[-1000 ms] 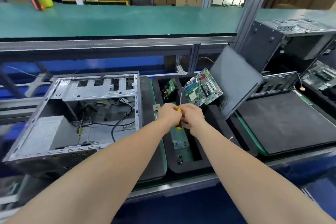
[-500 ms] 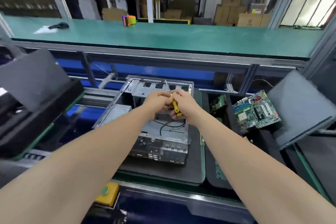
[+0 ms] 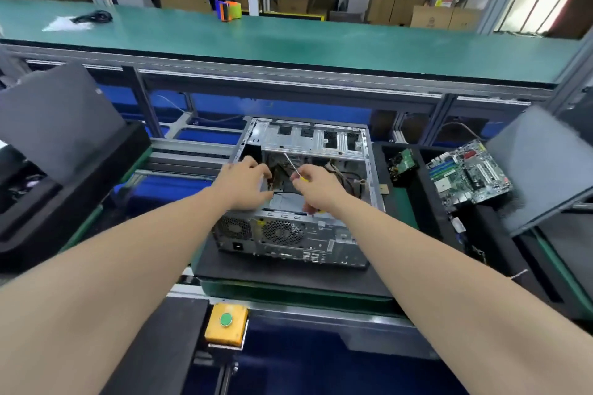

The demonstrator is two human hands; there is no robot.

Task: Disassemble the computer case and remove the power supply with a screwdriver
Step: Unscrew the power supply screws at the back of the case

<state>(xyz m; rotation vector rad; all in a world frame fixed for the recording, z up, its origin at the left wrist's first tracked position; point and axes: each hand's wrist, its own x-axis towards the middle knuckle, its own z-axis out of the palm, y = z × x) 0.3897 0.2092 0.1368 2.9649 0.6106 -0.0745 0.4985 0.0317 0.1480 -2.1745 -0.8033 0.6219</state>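
Starting nearest you: the yellow button box (image 3: 226, 324) sits at the bench edge, between your forearms. The view has swung since half a second ago, so the computer case (image 3: 288, 237) is now dead centre with its rear panel facing you.

Your hands have split. Before, both were bunched on the screwdriver (image 3: 292, 166). Now your right hand (image 3: 316, 186) alone is clamped on its yellow handle, with the shaft angled up and away over the open top. Your left hand (image 3: 244, 184) has moved to the left side of the opening, fingers curled down inside. Can't tell if it's holding anything.

The case lies on a black mat (image 3: 282, 279), side panel off, bare metal, loose cables inside. The power supply (image 3: 232, 229) is in the near-left corner, with its grille and socket showing on the rear panel.

A motherboard (image 3: 468, 176) lies in the tray to the right, and the green shelf (image 3: 288, 38) runs beyond.
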